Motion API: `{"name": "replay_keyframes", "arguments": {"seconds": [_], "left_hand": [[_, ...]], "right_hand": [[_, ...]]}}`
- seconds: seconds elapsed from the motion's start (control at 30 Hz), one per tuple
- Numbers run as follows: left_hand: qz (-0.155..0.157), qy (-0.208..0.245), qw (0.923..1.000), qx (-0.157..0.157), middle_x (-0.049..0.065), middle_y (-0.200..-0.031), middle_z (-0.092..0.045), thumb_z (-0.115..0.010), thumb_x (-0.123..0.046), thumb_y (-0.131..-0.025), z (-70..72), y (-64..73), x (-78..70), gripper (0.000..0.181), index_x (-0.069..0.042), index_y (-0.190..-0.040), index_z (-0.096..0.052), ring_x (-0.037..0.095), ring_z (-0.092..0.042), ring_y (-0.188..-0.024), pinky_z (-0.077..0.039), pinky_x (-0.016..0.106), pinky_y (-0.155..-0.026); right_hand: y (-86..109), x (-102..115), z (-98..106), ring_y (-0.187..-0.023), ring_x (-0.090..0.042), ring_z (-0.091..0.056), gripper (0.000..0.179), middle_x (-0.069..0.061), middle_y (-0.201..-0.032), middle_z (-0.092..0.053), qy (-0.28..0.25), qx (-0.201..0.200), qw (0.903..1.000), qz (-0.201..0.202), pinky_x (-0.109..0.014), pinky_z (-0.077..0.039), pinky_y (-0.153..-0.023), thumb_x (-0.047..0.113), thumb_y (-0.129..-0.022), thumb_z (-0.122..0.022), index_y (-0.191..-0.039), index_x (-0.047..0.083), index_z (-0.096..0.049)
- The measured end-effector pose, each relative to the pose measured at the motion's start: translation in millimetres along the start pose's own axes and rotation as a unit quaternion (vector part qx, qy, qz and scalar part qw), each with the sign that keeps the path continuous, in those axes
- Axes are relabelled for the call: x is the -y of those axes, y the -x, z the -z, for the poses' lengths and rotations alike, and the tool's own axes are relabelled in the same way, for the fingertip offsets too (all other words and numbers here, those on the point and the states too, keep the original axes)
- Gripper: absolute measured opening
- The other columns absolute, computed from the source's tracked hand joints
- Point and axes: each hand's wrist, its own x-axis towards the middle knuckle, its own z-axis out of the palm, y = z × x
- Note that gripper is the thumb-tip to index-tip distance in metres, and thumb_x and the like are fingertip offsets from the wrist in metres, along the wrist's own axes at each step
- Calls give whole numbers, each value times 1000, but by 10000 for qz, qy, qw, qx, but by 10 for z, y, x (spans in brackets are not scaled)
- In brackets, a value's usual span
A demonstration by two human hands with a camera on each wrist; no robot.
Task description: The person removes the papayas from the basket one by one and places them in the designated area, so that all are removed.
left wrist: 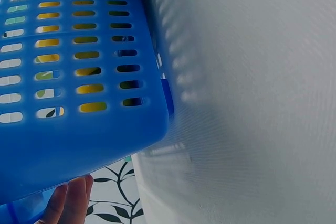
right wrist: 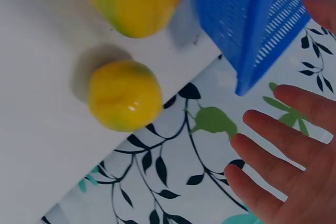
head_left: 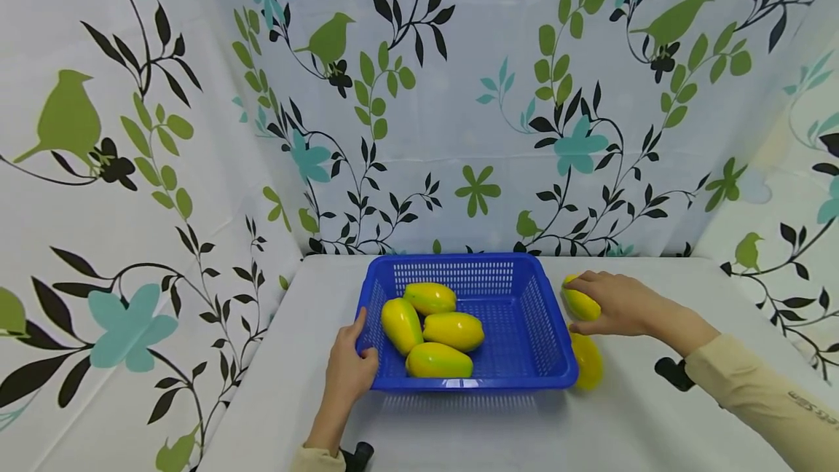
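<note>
A blue plastic basket (head_left: 472, 384) with slotted walls stands on the white table, holding several glossy yellow mangoes (head_left: 454, 332) with green tinges toward its left side. My left hand (head_left: 347, 363) holds the basket's left rim, thumb over the near corner and fingers along the outer wall. In the left wrist view its fingertips (left wrist: 76, 198) show at the rim. Right of the basket, my right hand (head_left: 616, 304) hovers above a mango (right wrist: 126, 95), its fingers spread and apart from the fruit in the right wrist view. Another mango (head_left: 587, 363) lies nearer me, close beside the basket wall.
The white table (head_left: 629, 414) reaches back to a hanging cloth (head_left: 459, 108) printed with birds, leaves and flowers. More of this cloth hangs along both sides. A dark strap piece (head_left: 674, 374) sits at the right wrist.
</note>
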Motion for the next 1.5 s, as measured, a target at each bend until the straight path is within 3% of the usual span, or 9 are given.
{"name": "replay_keyframes", "arguments": {"seconds": [0.3,0.63,0.83,1.13,1.5], "left_hand": [[-40,-37,10000,-15,26,-128,-53,-53,-1,-81,26,33,-3,70,-3,-150,-40,37,-55,-109,-44,53,-90],[13,-85,10000,9,24,-127,-54,-54,-2,-81,-18,42,44,71,-5,-150,-40,34,-55,-106,-45,50,-88],[8,-92,10000,-15,24,-128,-53,-54,-1,-81,-21,10,38,71,-6,-151,-40,34,-55,-107,-45,50,-89],[4,-100,9999,-61,22,-127,-54,-54,-2,-80,-26,-1,19,72,-6,-150,-40,33,-55,-105,-44,48,-88],[40,-80,9999,-121,21,-126,-54,-55,-2,-81,-5,1,-5,71,-7,-150,-41,32,-54,-103,-45,49,-88]], "right_hand": [[-268,239,59,-113,-40,-58,69,-19,-130,-59,65,-79,9992,394,-59,-47,-90,48,-82,-73,-134,5,-59],[-721,641,-84,-120,-38,-56,72,-16,-134,-58,182,295,9964,779,-57,-44,-96,53,-82,-72,-137,11,-57],[-1002,888,-169,-127,-39,-50,70,-16,-137,-56,354,630,9925,990,-61,-35,-104,49,-81,-75,-138,12,-57],[-1245,1139,-323,-118,-31,-57,70,-11,-132,-60,455,1079,9875,1056,-54,-38,-104,40,-77,-81,-137,11,-58],[-1387,1239,-565,-96,-20,-60,61,-3,-115,-66,145,1309,9872,903,-43,-46,-97,35,-76,-83,-129,15,-60]]}}
